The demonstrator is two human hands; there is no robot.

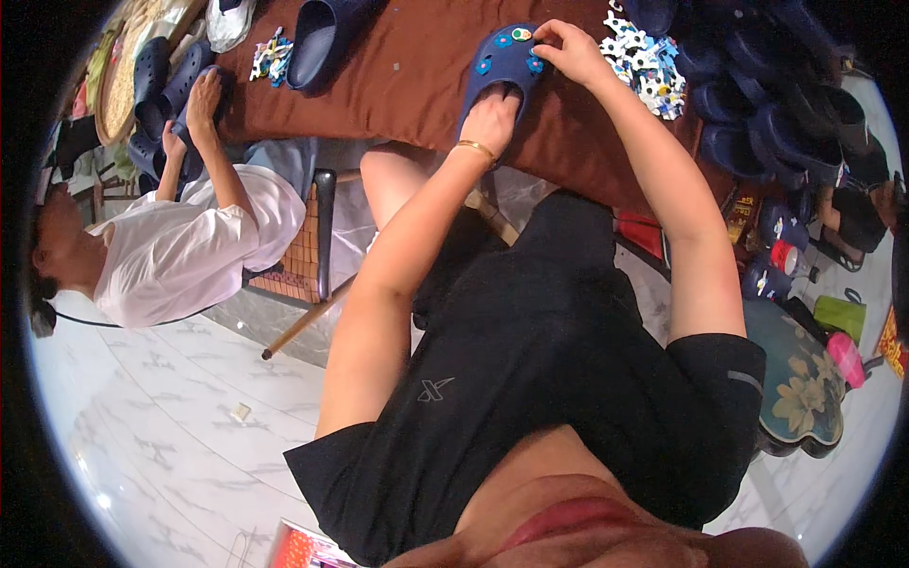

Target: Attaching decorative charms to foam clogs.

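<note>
A: Far left?
B: A co-worker in a white shirt point(180, 251), seated on a chair point(308, 251), both hands on a stack of navy clogs point(156, 90) at the table edge. Beside them, a flat woven tray point(118, 76).

A: Further along the brown tabletop point(398, 66)?
B: A small heap of shoe charms point(272, 55), then a single navy clog point(327, 38) lying alone.

A: Centre?
B: The navy clog being worked on point(502, 71), resting on the brown cloth near its front edge, toe pointing away. Left hand point(490, 118) pushed into the foot opening, fingers hidden inside, so bracing it from within; gold bangle point(476, 148) on that wrist. Blue flower charms and one round green charm point(521, 34) already seated on the upper.

A: Right hand?
B: Right hand point(568, 49) at the clog's top right edge, fingertips pinched together against the upper, just beside the green charm. Cannot tell whether a charm sits between them.

A: Beyond that?
B: A bigger heap of white and blue charms point(649, 66), touching nothing held. Then a pile of navy clogs point(767, 95) at the far right, and lower down a floral stool point(800, 379).
</note>
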